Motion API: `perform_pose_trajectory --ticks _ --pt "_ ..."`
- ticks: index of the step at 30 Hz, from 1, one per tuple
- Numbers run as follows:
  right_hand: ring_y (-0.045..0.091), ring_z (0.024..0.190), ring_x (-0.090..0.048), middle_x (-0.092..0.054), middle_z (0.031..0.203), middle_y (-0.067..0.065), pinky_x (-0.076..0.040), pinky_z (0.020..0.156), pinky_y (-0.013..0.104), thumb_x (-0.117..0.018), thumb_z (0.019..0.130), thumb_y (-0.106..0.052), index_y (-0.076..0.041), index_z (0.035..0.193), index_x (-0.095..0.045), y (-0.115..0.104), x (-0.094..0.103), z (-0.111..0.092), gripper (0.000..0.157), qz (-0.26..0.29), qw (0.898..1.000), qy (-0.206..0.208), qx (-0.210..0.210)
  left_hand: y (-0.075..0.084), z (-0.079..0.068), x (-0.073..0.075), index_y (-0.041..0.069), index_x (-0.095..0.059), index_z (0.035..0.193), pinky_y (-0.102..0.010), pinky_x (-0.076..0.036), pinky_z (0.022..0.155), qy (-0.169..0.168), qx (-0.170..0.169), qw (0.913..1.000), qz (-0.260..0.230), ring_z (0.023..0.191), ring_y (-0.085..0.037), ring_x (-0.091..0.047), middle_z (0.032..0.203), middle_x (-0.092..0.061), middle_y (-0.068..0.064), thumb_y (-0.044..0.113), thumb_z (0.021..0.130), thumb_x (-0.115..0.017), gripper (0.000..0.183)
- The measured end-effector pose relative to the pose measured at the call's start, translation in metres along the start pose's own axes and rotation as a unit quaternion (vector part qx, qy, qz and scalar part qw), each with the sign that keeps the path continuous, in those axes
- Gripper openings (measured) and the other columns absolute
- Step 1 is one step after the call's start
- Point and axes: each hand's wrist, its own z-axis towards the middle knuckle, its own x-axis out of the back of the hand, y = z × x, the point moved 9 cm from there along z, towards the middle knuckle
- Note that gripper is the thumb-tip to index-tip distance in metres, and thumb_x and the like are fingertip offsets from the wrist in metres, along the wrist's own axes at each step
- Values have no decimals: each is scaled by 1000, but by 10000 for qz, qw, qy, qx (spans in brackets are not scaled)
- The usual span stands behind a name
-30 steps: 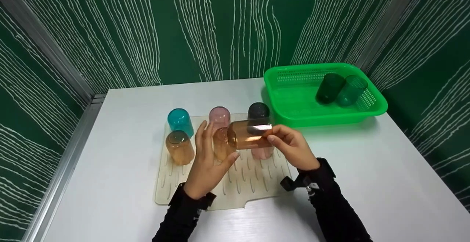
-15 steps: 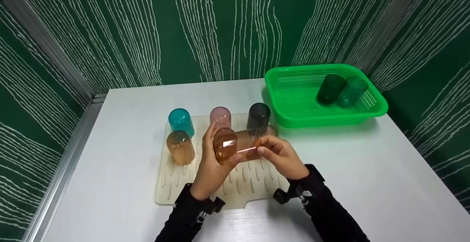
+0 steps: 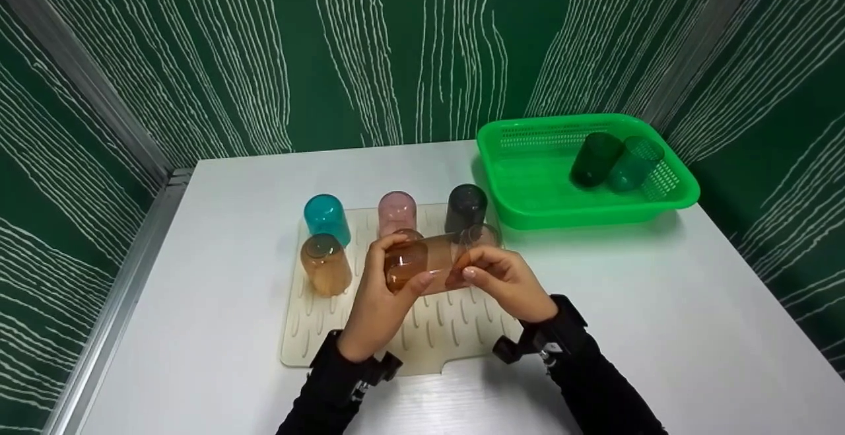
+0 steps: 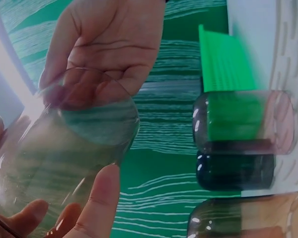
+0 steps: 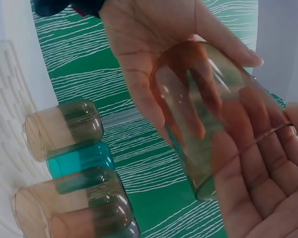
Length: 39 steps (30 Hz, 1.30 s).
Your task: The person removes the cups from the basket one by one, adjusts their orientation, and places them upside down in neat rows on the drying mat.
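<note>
An amber drinking glass lies tilted on its side in the air above the mat. My left hand holds its rounded base end, with the thumb in front. At the other end my right hand pinches the rim between thumb and fingers. Through the clear wall, fingers show in the right wrist view. Beneath and behind, upside-down glasses stand on a cream drying mat: a teal glass, a pink glass, a dark grey glass and another amber glass.
A green plastic basket stands at the back right of the white table. Inside it lean a dark glass and a teal-green glass. A pale pink glass on the mat is mostly hidden in the head view.
The amber glass has moved down and left and tilted, its rim end now higher. My left hand has come onto its base and curled round it. The right hand has kept its pinch.
</note>
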Motion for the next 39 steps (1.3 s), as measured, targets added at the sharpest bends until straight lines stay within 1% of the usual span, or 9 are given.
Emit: perform_pose_trajectory --ticks 2,5,9,15,19,23,30,34,39 --pt "1 101 -75 -75 108 -14 -62 90 23 -59 106 2 9 106 -68 0 2 -1 11 -171 9999 -13 -4 1 -1 2 4 -37 150 -43 -58 102 0 16 9999 118 136 -41 -56 152 -42 -27 20 104 -73 61" --pt "0 100 -75 -76 108 -16 -62 89 21 -59 106 5 24 107 -58 -3 6 -1 19 -546 9985 1 61 3 -2 5 4 -38 150 -41 -60 100 6 -9 9996 297 133 -41 -58 151 -43 -25 22 104 -73 60" --pt "-3 99 -73 -78 104 -10 -59 88 17 -57 105 8 18 106 -64 -12 18 -2 12 -1512 9878 189 314 10 -3 11 2 -40 148 -38 -62 98 104 -167 9981 576 132 -40 -59 150 -46 -26 19 101 -77 62" --pt "3 97 -72 -76 97 20 -54 89 15 -61 100 13 6 105 -73 -24 37 -5 14 -2932 9530 481 588 24 -8 21 1 -46 145 -35 -65 89 288 -410 9890 1394 125 -36 -63 143 -53 -21 22 96 -84 65" --pt "15 95 -75 -79 99 15 -54 89 17 -68 98 8 1 106 -76 -25 48 -6 13 -3858 9193 628 468 32 -10 27 1 -48 146 -34 -66 85 356 -637 9750 2100 122 -30 -63 139 -56 -22 25 96 -83 66" --pt "23 96 -76 -80 102 8 -58 89 30 -71 100 0 -2 107 -77 -22 60 -8 10 -4511 8896 717 85 38 -13 33 -1 -47 146 -37 -66 82 343 -735 9591 2713 120 -30 -63 137 -58 -23 29 96 -83 69" --pt "33 114 -73 -79 118 10 -58 97 54 -67 106 -13 -3 121 -77 -6 81 -13 20 -4814 8680 393 -1152 50 -20 44 -4 -56 135 -54 -62 96 257 -937 9161 3891 118 -35 -68 127 -65 -19 38 90 -88 70" --pt "39 121 -72 -77 126 14 -58 99 60 -65 108 -18 -3 127 -75 4 90 -18 26 -4804 8598 177 -1721 50 -25 50 -3 -57 133 -52 -63 93 254 -863 9048 4162 119 -35 -69 129 -65 -19 35 87 -91 69" --pt "42 122 -71 -76 129 19 -56 101 62 -63 109 -21 -1 128 -73 8 100 -23 29 -4843 8533 219 -1918 37 -31 54 -4 -57 131 -50 -63 93 80 -670 8925 4460 120 -35 -67 128 -65 -21 30 83 -95 70"
